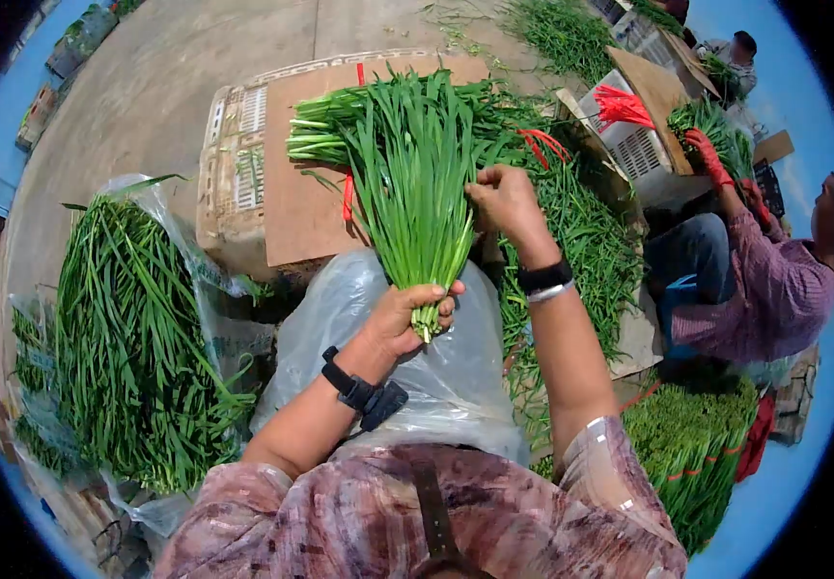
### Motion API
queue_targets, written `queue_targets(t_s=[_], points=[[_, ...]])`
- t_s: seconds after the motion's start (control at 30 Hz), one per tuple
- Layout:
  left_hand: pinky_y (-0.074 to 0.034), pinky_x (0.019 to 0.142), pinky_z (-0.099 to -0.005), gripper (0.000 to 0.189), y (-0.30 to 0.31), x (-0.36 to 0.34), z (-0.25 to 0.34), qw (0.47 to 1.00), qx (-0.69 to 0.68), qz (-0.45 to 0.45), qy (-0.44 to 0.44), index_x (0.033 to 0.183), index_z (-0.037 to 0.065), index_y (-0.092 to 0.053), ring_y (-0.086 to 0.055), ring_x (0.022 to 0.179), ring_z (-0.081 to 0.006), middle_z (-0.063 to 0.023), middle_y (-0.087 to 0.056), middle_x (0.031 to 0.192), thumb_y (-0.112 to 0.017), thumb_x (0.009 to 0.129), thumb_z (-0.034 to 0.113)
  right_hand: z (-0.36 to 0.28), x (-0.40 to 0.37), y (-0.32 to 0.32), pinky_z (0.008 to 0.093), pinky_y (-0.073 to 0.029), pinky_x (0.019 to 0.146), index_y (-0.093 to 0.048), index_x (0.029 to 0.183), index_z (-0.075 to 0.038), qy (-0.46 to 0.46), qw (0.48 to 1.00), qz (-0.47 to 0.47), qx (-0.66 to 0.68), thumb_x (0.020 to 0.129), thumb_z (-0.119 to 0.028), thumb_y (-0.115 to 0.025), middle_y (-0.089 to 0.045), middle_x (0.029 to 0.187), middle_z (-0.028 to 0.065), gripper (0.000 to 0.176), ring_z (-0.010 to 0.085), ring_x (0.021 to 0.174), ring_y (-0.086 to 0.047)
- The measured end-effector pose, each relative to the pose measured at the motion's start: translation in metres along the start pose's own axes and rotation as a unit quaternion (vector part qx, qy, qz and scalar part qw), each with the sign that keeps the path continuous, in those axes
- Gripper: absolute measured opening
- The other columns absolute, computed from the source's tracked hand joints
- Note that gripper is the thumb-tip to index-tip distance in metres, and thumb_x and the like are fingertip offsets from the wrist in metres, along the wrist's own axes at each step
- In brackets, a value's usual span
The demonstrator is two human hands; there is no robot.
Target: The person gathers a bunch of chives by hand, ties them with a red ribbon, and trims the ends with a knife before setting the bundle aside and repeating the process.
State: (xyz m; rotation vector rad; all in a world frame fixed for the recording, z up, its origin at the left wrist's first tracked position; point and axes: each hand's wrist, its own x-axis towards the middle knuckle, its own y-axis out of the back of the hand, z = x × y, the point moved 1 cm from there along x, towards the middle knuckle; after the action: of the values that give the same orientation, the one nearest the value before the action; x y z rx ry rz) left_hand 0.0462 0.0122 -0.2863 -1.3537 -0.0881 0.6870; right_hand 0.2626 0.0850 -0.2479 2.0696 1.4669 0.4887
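Observation:
My left hand (410, 317) is wrapped round the pale stem ends of a bunch of garlic chives (417, 183), whose green leaves fan out away from me. At the right edge of that bunch, my right hand (509, 205) is closed in a pinch; what lies between its fingertips is too small to make out. Beneath the leaves is a sheet of cardboard (291, 217) on an upturned pale plastic crate (234, 198). Another bunch of chives (319, 130) lies across the cardboard, stems pointing left. Red ties (347, 198) show beside the bunches.
Loose chives (571, 261) are heaped to my right, with a red tie (544, 147) on top. A plastic-wrapped pile of chives (132, 338) stands at left. Tied bunches (692, 454) stand at lower right. A co-worker (760, 280) in red gloves sits at right near a white crate (629, 140).

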Motion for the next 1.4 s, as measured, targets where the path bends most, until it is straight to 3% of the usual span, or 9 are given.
queue_targets(t_s=[0.13, 0.37, 0.57, 0.93, 1.0, 1.03, 1.07, 1.23, 1.4], points=[[-0.047, 0.055, -0.0288, 0.024, 0.006, 0.004, -0.005, 0.999, 0.017, 0.033, -0.024, 0.104, 0.000, -0.055, -0.056, 0.063, -0.0153, -0.0105, -0.061, 0.083, -0.059, 0.080, 0.004, -0.015, -0.019, 0.018, 0.0269, -0.043, 0.046, -0.060, 0.071, 0.003, -0.070, 0.982, 0.010, 0.174, 0.076, -0.010, -0.066, -0.057, 0.059, 0.0028, 0.015, 0.0101, 0.050, -0.054], [-0.045, 0.046, -0.0266, 0.012, -0.007, 0.006, -0.006, 0.989, 0.043, 0.130, -0.047, 0.088, 0.001, -0.056, -0.054, 0.054, -0.0135, -0.0075, -0.060, 0.073, -0.061, 0.083, 0.011, -0.039, -0.052, 0.051, 0.0214, -0.047, 0.051, -0.059, 0.082, 0.003, -0.019, 0.981, 0.056, 0.184, 0.084, -0.007, -0.060, -0.066, 0.077, 0.0082, 0.010, 0.0091, 0.054, -0.057], [-0.043, 0.043, -0.0253, 0.011, -0.013, 0.008, -0.006, 0.978, 0.088, 0.183, -0.047, 0.088, 0.000, -0.056, -0.053, 0.050, -0.0127, -0.0079, -0.060, 0.071, -0.061, 0.081, 0.008, -0.060, -0.073, 0.049, 0.0282, -0.054, 0.054, -0.055, 0.084, 0.005, 0.030, 0.950, 0.050, 0.307, 0.087, -0.004, -0.055, -0.065, 0.079, 0.0141, 0.010, 0.0164, 0.060, -0.063], [-0.048, 0.049, -0.0262, 0.016, -0.003, 0.010, -0.003, 0.984, 0.085, 0.155, -0.026, 0.097, -0.002, -0.054, -0.056, 0.057, -0.0131, -0.0103, -0.061, 0.078, -0.059, 0.083, 0.005, -0.068, -0.133, 0.126, 0.0201, -0.044, 0.046, -0.057, 0.089, -0.003, 0.076, 0.924, 0.161, 0.339, 0.090, -0.010, -0.054, -0.066, 0.083, 0.0106, 0.007, 0.0120, 0.059, -0.062], [-0.050, 0.052, -0.0265, 0.023, -0.003, 0.002, 0.001, 0.994, 0.057, 0.098, -0.014, 0.104, -0.001, -0.053, -0.057, 0.060, -0.0132, -0.0127, -0.063, 0.086, -0.058, 0.083, 0.005, -0.009, -0.122, 0.158, 0.0231, -0.046, 0.049, -0.060, 0.098, -0.001, 0.017, 0.944, 0.176, 0.278, 0.088, -0.013, -0.058, -0.066, 0.087, 0.0115, 0.016, 0.0133, 0.059, -0.062], [-0.050, 0.053, -0.0264, 0.027, -0.001, 0.000, 0.001, 0.996, 0.047, 0.074, -0.005, 0.107, -0.001, -0.051, -0.057, 0.062, -0.0133, -0.0137, -0.063, 0.090, -0.058, 0.082, 0.004, 0.049, -0.116, 0.170, 0.0250, -0.048, 0.051, -0.059, 0.101, 0.002, 0.033, 0.973, 0.225, -0.035, 0.086, -0.015, -0.061, -0.066, 0.087, 0.0128, 0.023, 0.0153, 0.060, -0.063], [-0.050, 0.055, -0.0263, 0.030, 0.001, 0.000, 0.002, 0.998, 0.039, 0.049, 0.004, 0.111, 0.000, -0.050, -0.058, 0.063, -0.0134, -0.0146, -0.063, 0.094, -0.059, 0.082, 0.004, 0.087, -0.111, 0.175, 0.0269, -0.050, 0.054, -0.059, 0.105, 0.005, 0.048, 0.903, 0.253, -0.344, 0.083, -0.016, -0.063, -0.065, 0.087, 0.0140, 0.030, 0.0172, 0.061, -0.064], [-0.051, 0.057, -0.0266, 0.039, -0.002, 0.003, -0.001, 1.000, 0.020, 0.007, 0.015, 0.117, 0.003, -0.048, -0.059, 0.066, -0.0143, -0.0144, -0.063, 0.099, -0.059, 0.080, 0.002, -0.021, -0.123, 0.079, 0.0248, -0.050, 0.054, -0.059, 0.101, 0.006, -0.052, 0.991, 0.031, 0.124, 0.079, -0.011, -0.064, -0.064, 0.080, 0.0089, 0.028, 0.0136, 0.059, -0.061], [-0.051, 0.051, -0.0267, 0.027, 0.001, 0.002, -0.005, 0.998, 0.027, 0.056, -0.010, 0.104, 0.001, -0.058, -0.062, 0.065, -0.0149, -0.0110, -0.065, 0.089, -0.063, 0.078, 0.001, -0.039, -0.116, -0.003, 0.0307, -0.047, 0.055, -0.057, 0.081, 0.001, 0.072, 0.992, -0.047, -0.090, 0.075, -0.013, -0.067, -0.060, 0.064, 0.0079, 0.018, 0.0158, 0.057, -0.058]])
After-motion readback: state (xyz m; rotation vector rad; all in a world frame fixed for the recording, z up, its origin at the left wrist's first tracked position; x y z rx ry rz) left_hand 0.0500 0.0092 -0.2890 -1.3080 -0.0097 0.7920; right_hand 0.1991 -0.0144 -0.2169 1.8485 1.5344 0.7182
